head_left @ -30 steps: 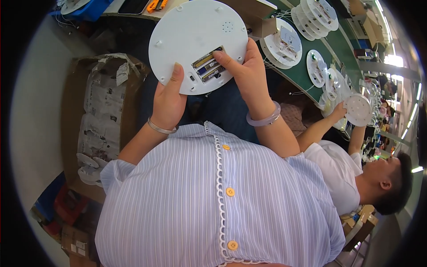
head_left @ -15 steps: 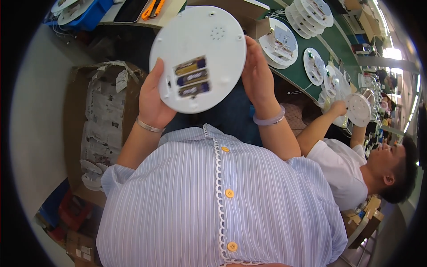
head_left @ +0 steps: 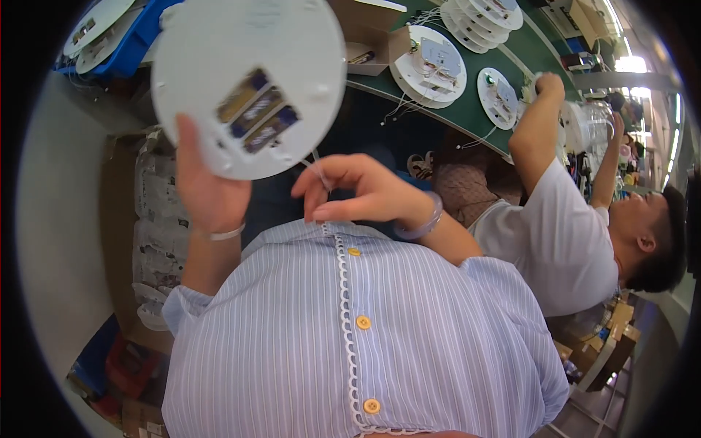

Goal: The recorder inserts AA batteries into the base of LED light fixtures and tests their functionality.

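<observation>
A round white plastic disc (head_left: 248, 55) with three gold-and-dark batteries (head_left: 258, 109) in its recess is tilted up at the upper left. My left hand (head_left: 212, 193) grips its lower left edge, thumb on the battery face; the fingers behind it are hidden. Below the disc's lower right rim, my right hand (head_left: 365, 191) is apart from the disc, its fingers curled around a thin white wire (head_left: 319, 169) that hangs from behind it.
A green table (head_left: 478, 60) carries a stack of white discs (head_left: 478, 29), single discs with circuit boards (head_left: 442, 62) and an open cardboard box (head_left: 365, 44) with a battery. A blue bin (head_left: 135, 47) of discs stands at upper left. At right, a co-worker (head_left: 555, 233) reaches over the table.
The disc has moved left and up in my left hand and turned somewhat. My right hand has let go of the disc's right edge and come down to the wire.
</observation>
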`<state>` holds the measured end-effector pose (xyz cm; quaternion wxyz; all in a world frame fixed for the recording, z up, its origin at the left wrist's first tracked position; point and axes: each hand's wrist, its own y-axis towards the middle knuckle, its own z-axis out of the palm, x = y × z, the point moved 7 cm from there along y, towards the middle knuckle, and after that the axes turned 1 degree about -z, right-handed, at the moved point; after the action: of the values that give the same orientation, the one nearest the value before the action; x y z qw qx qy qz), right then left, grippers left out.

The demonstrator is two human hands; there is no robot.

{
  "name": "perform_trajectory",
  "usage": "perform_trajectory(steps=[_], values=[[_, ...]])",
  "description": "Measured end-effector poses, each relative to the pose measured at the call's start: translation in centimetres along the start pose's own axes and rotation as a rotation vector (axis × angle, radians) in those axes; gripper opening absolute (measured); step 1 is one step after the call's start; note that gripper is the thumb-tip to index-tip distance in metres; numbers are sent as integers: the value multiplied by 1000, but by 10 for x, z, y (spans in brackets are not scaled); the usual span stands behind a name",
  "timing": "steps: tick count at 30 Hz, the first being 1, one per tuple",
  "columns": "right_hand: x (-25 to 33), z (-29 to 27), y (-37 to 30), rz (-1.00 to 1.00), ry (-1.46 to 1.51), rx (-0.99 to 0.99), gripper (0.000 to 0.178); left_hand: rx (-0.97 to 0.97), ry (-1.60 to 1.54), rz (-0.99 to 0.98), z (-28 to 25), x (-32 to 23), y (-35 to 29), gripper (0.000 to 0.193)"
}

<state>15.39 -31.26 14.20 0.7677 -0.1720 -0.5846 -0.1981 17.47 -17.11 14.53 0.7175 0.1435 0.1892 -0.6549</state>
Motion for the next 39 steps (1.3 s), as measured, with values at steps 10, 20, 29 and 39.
perform_trajectory(steps=[10, 20, 29, 39], values=[[4, 9, -10, -37, -62, 8, 21, 338, -44, 408, 34, -88, -36, 52], [36, 16, -7, -140, -192, 83, 30, -111, 590, 1244, 61, -83, -80, 42], [51, 30, -8, -138, -162, 156, 35, -103, 1038, 1659, 130, -65, -98, 30], [56, 34, -14, -180, -187, 215, 40, -152, 1032, 1610, 147, -58, -100, 32]])
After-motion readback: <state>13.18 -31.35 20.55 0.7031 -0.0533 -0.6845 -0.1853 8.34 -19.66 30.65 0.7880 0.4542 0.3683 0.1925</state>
